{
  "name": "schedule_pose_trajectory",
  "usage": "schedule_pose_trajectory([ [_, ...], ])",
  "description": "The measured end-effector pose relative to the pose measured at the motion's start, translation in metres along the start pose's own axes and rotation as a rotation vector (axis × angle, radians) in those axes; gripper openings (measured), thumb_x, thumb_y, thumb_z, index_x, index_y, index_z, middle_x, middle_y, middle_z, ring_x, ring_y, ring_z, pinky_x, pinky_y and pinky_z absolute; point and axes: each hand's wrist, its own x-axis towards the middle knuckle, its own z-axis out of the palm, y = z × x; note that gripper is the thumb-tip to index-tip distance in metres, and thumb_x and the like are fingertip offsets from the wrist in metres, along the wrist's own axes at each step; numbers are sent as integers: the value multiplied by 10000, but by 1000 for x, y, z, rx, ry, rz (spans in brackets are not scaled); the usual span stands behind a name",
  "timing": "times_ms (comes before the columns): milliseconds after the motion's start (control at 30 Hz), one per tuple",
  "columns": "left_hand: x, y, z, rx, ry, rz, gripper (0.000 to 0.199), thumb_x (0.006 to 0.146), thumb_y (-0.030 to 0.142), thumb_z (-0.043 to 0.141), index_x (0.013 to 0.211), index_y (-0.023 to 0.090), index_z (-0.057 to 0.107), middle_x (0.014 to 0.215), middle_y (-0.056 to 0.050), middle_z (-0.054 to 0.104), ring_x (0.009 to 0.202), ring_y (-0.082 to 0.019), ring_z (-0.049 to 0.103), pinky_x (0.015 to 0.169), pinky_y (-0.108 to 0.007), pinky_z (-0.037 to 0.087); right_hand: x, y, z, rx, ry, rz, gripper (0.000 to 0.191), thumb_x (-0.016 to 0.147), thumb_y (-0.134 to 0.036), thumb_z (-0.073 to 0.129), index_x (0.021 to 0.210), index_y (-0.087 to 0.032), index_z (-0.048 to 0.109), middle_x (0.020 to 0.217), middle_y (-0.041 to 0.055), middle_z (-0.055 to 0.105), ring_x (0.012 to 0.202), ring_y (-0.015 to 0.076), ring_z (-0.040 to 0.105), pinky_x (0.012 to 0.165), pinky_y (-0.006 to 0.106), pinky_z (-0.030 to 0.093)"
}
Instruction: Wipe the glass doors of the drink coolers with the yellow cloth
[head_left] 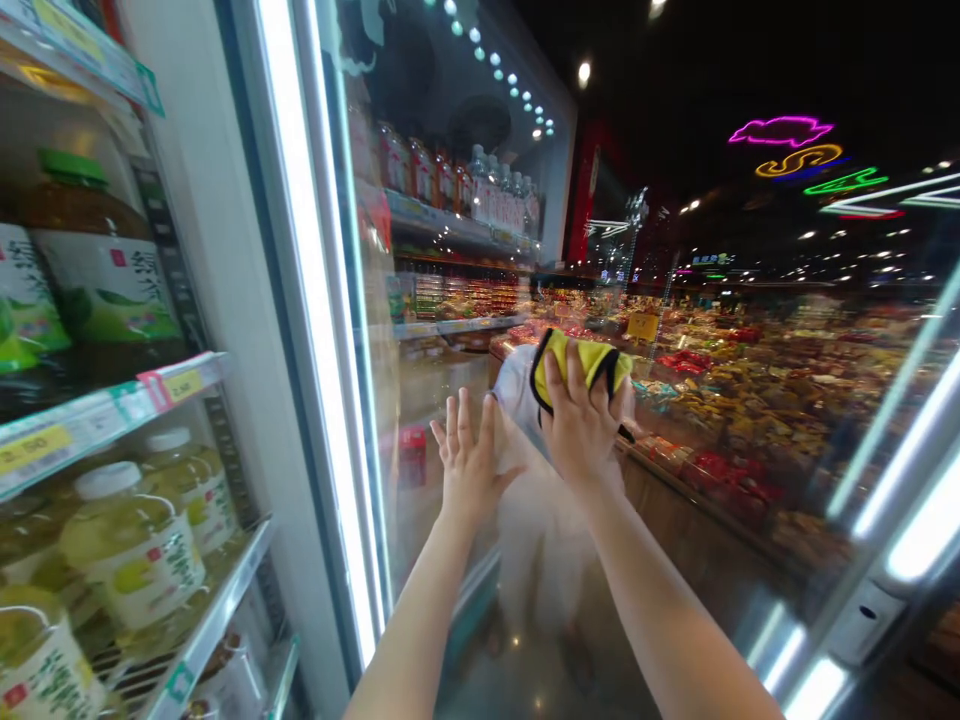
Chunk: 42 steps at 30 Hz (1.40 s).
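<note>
Both my hands are up against a glass door (420, 540) that shows reflections. My left hand (471, 460) rests on the glass with its fingers spread and nothing in it. To its right and a little higher, my right hand (585, 425) presses a yellow cloth (581, 355) with black edging onto the pane. The cloth sticks out above and beside the fingers of my right hand, partly hidden by them.
Shelves of bottled drinks (131, 560) stand close on the left, with price strips (112, 425) along their edges. A bright door frame light (315, 300) runs beside them. Packaged goods (720, 390) show through the glass.
</note>
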Motion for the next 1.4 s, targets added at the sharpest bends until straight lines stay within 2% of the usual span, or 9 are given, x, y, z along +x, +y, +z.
schedule_pose_trajectory([
  [200,-8,-21,-5,-5,21,-39,1133,833,448,780,1649,262,15,1727,-195,45,1591,-383,6,1233,-697,107,-30,-15,12,64,-71,-341,654,985,-251,526,1600,-359,331,1637,-31,404,1405,297,463,1274,548,77],
  [333,-13,-41,-12,10,29,-70,1216,776,438,836,1647,274,4,1727,-196,36,1586,-405,25,1230,-704,105,-25,-1,7,49,-43,-232,722,942,-215,567,1608,-345,319,1636,-9,407,1369,338,496,1258,587,123],
  [433,-13,-49,-14,2,24,-77,1255,748,445,857,1647,276,-2,1728,-194,19,1585,-412,25,1229,-702,123,1,-23,10,78,38,-115,725,947,-256,565,1620,-311,300,1659,34,360,1378,389,476,1234,641,129],
  [567,-15,-51,-10,2,24,-81,1225,771,422,839,1646,283,-7,1728,-194,26,1587,-399,47,1232,-686,148,-4,-56,24,146,12,-272,681,979,-254,511,1622,-312,293,1652,31,371,1407,347,461,1256,603,76],
  [733,-29,-61,-8,26,10,-86,1209,779,398,836,1644,281,-1,1726,-200,48,1588,-392,55,1239,-670,150,-32,-44,23,142,-60,-392,674,976,-195,495,1606,-358,316,1618,-24,434,1372,292,504,1273,554,46],
  [900,-39,-71,-7,8,0,-111,1246,752,403,857,1642,294,-8,1725,-193,68,1587,-401,44,1235,-682,153,15,-71,23,154,-1,-191,669,954,-226,529,1597,-300,360,1650,26,380,1442,364,415,1246,630,81],
  [1133,-52,-78,2,-15,32,-145,1239,774,387,837,1641,278,-41,1717,-213,95,1586,-391,92,1230,-681,189,-5,-94,39,234,-83,-520,583,998,-195,457,1568,-312,410,1614,-5,442,1452,257,432,1286,530,-25],
  [1267,-59,-80,1,-6,-7,-168,1207,785,349,830,1642,274,-17,1723,-201,75,1591,-379,60,1237,-676,179,14,-92,33,226,-74,-403,605,990,-180,469,1578,-299,392,1625,10,424,1479,288,397,1282,587,4],
  [1400,-60,-79,2,7,-27,-182,1181,794,342,820,1643,239,7,1724,-207,43,1590,-378,8,1248,-658,182,56,-136,43,283,-50,-321,610,1003,-181,422,1600,-280,348,1662,29,356,1543,303,287,1273,642,48],
])
